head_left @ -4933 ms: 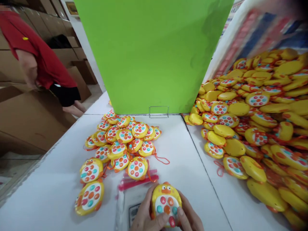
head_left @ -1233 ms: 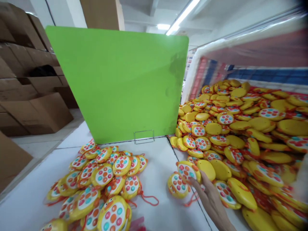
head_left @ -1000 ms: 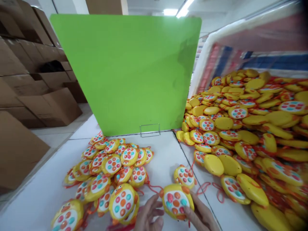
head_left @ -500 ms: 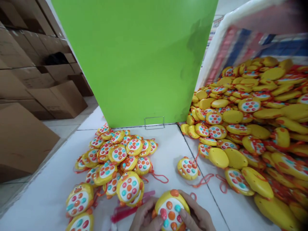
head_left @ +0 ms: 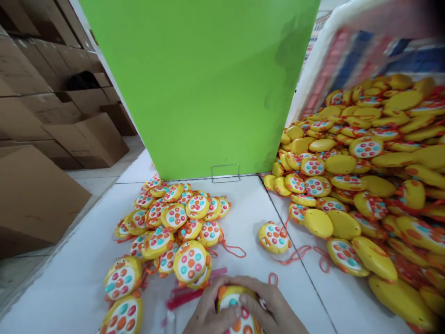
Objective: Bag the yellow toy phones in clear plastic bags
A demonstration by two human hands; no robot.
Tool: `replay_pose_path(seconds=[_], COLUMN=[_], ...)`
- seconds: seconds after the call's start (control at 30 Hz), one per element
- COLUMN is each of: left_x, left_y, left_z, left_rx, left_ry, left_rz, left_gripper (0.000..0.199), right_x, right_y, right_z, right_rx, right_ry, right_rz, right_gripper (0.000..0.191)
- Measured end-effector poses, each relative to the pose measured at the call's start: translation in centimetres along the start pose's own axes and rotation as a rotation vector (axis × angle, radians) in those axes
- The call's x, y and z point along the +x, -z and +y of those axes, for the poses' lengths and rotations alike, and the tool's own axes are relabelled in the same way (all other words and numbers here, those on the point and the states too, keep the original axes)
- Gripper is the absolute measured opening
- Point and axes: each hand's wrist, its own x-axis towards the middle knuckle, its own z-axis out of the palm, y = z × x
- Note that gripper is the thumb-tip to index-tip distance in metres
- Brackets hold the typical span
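Observation:
At the bottom centre, my left hand (head_left: pixel 212 308) and my right hand (head_left: pixel 269 304) are wrapped round one yellow toy (head_left: pixel 232 297) with a white face and coloured buttons, both thumbs on its front. Its lower part is cut off by the picture's edge. Left of my hands lies a pile of similar toys (head_left: pixel 174 216) with orange cords. A single toy (head_left: pixel 274 237) rests on the white table beyond my right hand. Pink stick-like items (head_left: pixel 184 299) lie beside my left hand.
A tall green panel (head_left: pixel 208 88) stands behind the white table (head_left: pixel 243 208), with a small wire bracket (head_left: pixel 225 180) at its foot. A large heap of yellow toys (head_left: pixel 340 164) fills the right side, before a striped bag (head_left: pixel 354 60). Cardboard boxes (head_left: pixel 93 139) are stacked at the left.
My fingers have closed further over the held toy, which has tilted and moved slightly left and lower. The view has shifted slightly, moving the surroundings a little right and up.

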Motion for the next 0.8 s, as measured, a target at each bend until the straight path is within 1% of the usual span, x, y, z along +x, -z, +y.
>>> replay_pose_path(seconds=[0.07,0.1,0.13,0.2,0.23,0.27,0.33,0.37,0.43,0.53,0.6,0.67,0.7,0.8], left_x=[0.6,0.9,1.3,1.8,1.9,2.0,2.1,2.1,2.0,1.9,1.8,1.8,1.8,1.7], left_y=[-0.5,-0.8,-1.2,-1.8,-2.0,-2.1,-2.1,-1.9,-1.5,-1.0,-0.9,-0.9,-0.9,-0.8], left_z=[0.0,-0.1,-0.3,-0.7,-1.1,-1.5,-2.2,-2.5,-3.0,-3.4,-3.4,-3.4,-3.3,-3.1], left_rx=[-0.197,-0.299,-0.381,-0.491,-0.521,-0.538,-0.557,-0.554,-0.525,-0.481,-0.489,-0.505,-0.509,-0.494], left_ry=[-0.026,-0.037,-0.045,-0.058,-0.062,-0.070,-0.106,-0.130,-0.163,-0.187,-0.199,-0.182,-0.156,-0.082], left_rz=[-0.009,-0.005,0.013,0.053,0.049,0.034,-0.016,-0.049,-0.115,-0.192,-0.212,-0.193,-0.169,-0.085], left_gripper=[0.047,0.047,0.048,0.054,0.057,0.060,0.060,0.060,0.063,0.077,0.078,0.080,0.085,0.109], right_x=[-0.4,-0.7,-1.0,-1.4,-1.5,-1.5,-1.3,-1.2,-0.9,-0.9,-0.9,-1.0,-1.1,-1.4], right_y=[0.3,0.3,0.2,-0.6,-1.3,-2.1,-3.5,-4.0,-4.3,-4.0,-4.0,-4.3,-4.6,-5.5], right_z=[1.2,1.9,2.5,3.6,4.0,4.3,4.6,4.7,4.9,5.3,5.6,5.9,6.0,6.4], right_rx=[-0.058,-0.040,0.013,0.195,0.294,0.383,0.504,0.528,0.515,0.427,0.394,0.425,0.466,0.589], right_ry=[0.004,-0.025,-0.071,-0.142,-0.160,-0.166,-0.178,-0.187,-0.191,-0.165,-0.160,-0.175,-0.180,-0.181], right_rz=[0.220,0.290,0.307,0.251,0.233,0.237,0.295,0.324,0.343,0.313,0.299,0.298,0.292,0.262], right_gripper=[0.037,0.038,0.041,0.050,0.055,0.058,0.058,0.056,0.052,0.055,0.057,0.062,0.066,0.084])
